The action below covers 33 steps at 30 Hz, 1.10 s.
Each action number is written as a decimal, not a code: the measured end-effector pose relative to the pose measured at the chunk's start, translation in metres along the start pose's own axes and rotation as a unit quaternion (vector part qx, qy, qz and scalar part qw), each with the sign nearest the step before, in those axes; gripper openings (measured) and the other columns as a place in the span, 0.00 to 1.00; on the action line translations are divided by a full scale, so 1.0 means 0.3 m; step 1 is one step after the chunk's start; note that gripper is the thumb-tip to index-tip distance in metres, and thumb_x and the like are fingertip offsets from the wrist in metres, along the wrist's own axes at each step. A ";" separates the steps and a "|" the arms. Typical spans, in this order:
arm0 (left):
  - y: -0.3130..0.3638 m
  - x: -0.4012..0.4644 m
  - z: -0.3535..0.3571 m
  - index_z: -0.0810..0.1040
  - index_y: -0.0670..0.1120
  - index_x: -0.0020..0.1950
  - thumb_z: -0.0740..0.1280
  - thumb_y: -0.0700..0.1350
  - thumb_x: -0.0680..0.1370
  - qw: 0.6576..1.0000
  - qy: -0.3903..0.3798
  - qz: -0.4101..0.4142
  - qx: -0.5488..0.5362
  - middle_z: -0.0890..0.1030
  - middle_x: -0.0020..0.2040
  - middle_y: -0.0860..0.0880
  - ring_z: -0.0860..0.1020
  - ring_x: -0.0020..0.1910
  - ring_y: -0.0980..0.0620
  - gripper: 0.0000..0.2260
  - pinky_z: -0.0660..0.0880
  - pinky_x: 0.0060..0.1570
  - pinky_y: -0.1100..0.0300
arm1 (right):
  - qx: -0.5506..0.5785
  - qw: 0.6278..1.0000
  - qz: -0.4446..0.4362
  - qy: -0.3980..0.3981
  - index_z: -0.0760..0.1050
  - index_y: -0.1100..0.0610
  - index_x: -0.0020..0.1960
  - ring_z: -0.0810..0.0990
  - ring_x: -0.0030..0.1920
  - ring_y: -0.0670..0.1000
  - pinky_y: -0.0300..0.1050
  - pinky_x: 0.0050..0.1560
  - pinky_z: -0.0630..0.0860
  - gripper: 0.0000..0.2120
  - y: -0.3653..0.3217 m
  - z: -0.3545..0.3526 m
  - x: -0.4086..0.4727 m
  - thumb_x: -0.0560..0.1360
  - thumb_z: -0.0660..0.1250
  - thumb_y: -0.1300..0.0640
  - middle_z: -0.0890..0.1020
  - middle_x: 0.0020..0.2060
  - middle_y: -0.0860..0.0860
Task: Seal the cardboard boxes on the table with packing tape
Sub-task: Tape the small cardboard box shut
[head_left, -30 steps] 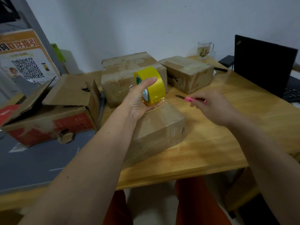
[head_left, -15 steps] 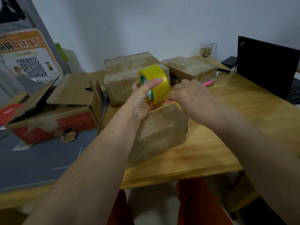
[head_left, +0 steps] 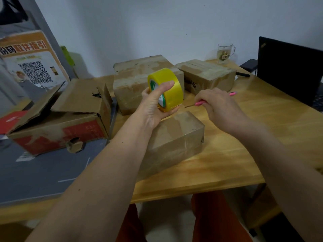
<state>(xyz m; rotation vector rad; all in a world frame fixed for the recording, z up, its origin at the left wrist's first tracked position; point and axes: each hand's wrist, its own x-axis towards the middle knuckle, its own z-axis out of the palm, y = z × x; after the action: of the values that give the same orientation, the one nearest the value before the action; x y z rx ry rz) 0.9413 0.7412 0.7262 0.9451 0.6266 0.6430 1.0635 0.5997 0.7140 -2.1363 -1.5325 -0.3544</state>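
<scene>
We keep the tape roll taut w/ our left hand gripping it, and run the pink knife, pinched in our right hand, across the strip right at the box edge. The near box sits at the table's front, brown, glossy w/ tape already.

Plain white wall is filling the back, lit evenly and dimly. Wooden table is running across the right side, light grain, its front edge showing. Grey mat is covering the left part of the surface. Grey post is leaning along the left wall with an orange QR-code poster beside it. Pale floor is showing under the table. Black laptop screen is standing at the right edge.
</scene>
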 end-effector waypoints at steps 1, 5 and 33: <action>0.001 0.001 0.000 0.64 0.51 0.72 0.79 0.44 0.68 1.000 0.001 -0.002 -0.005 0.73 0.65 0.43 0.79 0.56 0.39 0.37 0.81 0.39 0.47 | 0.013 1.000 0.021 -0.001 0.77 0.53 0.53 0.74 0.49 0.53 0.49 0.50 0.69 0.13 0.010 0.014 0.002 0.79 0.60 0.68 0.79 0.46 0.49; 0.013 0.013 -0.014 0.69 0.51 0.70 0.80 0.44 0.66 0.997 0.029 -0.010 -0.064 0.74 0.64 0.43 0.78 0.56 0.39 0.36 0.81 0.39 0.47 | 0.006 0.989 0.147 -0.029 0.75 0.52 0.53 0.74 0.45 0.51 0.47 0.42 0.68 0.12 0.082 0.102 0.003 0.79 0.60 0.67 0.79 0.47 0.49; 0.074 -0.033 -0.073 0.60 0.53 0.71 0.82 0.44 0.64 0.993 0.064 0.101 0.015 0.71 0.65 0.47 0.75 0.61 0.40 0.43 0.82 0.40 0.46 | -0.022 0.978 -0.104 -0.177 0.64 0.50 0.65 0.65 0.55 0.48 0.47 0.54 0.68 0.39 -0.121 0.058 -0.009 0.61 0.77 0.40 0.68 0.56 0.46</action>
<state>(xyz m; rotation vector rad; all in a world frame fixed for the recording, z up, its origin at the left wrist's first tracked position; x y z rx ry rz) 0.9140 0.7552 0.7379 1.0087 0.6606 0.8809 1.0272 0.6160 0.7064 -2.1628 -1.9720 -0.0772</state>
